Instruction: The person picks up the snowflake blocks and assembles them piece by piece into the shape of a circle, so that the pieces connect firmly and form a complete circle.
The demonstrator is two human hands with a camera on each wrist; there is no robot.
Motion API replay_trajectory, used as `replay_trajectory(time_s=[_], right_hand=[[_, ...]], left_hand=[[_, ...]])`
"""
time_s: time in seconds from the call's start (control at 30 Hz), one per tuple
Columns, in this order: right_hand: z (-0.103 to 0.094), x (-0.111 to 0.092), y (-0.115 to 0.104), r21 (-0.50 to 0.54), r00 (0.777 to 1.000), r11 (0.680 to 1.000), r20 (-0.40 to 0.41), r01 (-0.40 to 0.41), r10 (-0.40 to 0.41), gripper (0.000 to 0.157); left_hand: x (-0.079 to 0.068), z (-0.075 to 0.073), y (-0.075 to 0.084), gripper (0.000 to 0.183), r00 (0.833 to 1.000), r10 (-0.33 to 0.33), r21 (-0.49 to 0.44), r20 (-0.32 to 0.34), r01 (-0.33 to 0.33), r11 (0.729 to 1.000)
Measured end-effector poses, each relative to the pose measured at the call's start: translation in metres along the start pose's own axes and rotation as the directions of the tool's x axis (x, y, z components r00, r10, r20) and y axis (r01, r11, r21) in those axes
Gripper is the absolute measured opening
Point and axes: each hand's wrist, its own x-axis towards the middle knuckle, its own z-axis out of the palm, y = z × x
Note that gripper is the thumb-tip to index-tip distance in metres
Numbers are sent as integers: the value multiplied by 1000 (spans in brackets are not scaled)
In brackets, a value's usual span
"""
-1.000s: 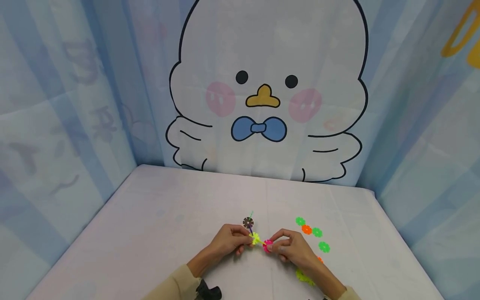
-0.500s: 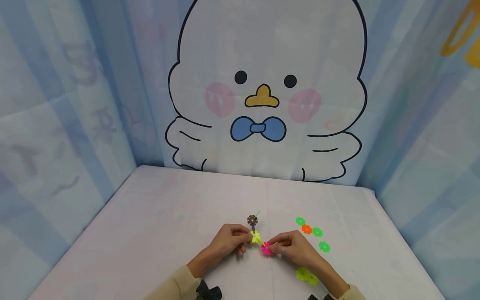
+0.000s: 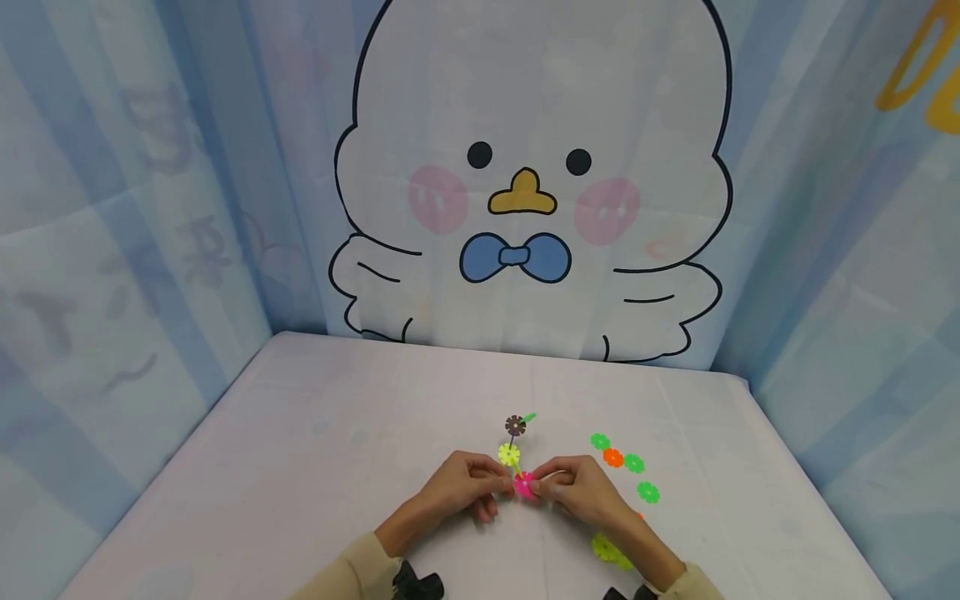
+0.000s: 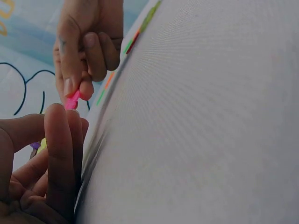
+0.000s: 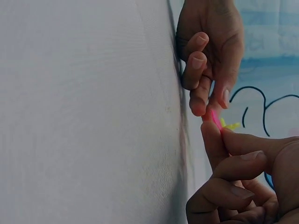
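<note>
A chain of notched snowflake building discs stands between the hands in the head view. It runs from a green disc [image 3: 529, 417] seen edge-on, through a brown disc [image 3: 515, 426], a thin purple disc [image 3: 512, 442] and a yellow disc [image 3: 509, 454], to a pink disc [image 3: 524, 484]. Another yellow piece, edge-on, joins the last two. My right hand [image 3: 581, 492] pinches the pink disc [image 5: 215, 119] at its right edge between thumb and forefinger. At its left edge my left hand [image 3: 463, 486] holds the same disc with its fingertips, partly hiding it.
Loose discs lie right of the right hand: a green disc [image 3: 600, 442], an orange disc [image 3: 613, 457], more green ones, and yellow discs [image 3: 611, 550] beside the forearm. Another orange disc is mostly hidden by that arm. A printed curtain [image 3: 525, 317] stands behind the white table [image 3: 337, 400].
My left hand has shifted its hold from the yellow disc to the pink one. The chain's far end has swung up and to the right, while the pink disc has moved slightly left.
</note>
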Motion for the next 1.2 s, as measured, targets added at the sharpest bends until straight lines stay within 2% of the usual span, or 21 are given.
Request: replay_trajectory(time_s=[0.33, 0.47, 0.57, 0.73, 0.83, 1.07, 1.2], right_hand=[[9, 3, -1, 5, 999, 1000, 32, -16, 15, 21], [3, 3, 0, -75, 999, 997, 33, 31, -29, 19], [-6, 1, -1, -163, 999, 986, -2, 47, -48, 18], [-24, -1, -4, -238, 992, 971, -124, -17, -13, 15], [-39, 0, 0, -301, 981, 953, -191, -42, -17, 14], [-74, 4, 18, -505, 960, 863, -252, -22, -123, 14], [-88, 6, 25, -530, 958, 847, -259, -36, -121, 17]], left_hand=[[0, 3, 1, 16, 1000, -9, 39, -18, 9, 999], [0, 3, 1, 14, 999, -12, 39, -31, 13, 999], [0, 3, 1, 14, 1000, -5, 37, -29, 6, 999], [0, 3, 1, 14, 1000, 2, 27, -28, -1, 1000], [0, 3, 1, 14, 1000, 0, 22, -32, 1, 1000], [0, 2, 0, 12, 999, -4, 26, -41, 5, 1000], [-1, 2, 0, 12, 999, -1, 25, -36, 2, 1000]])
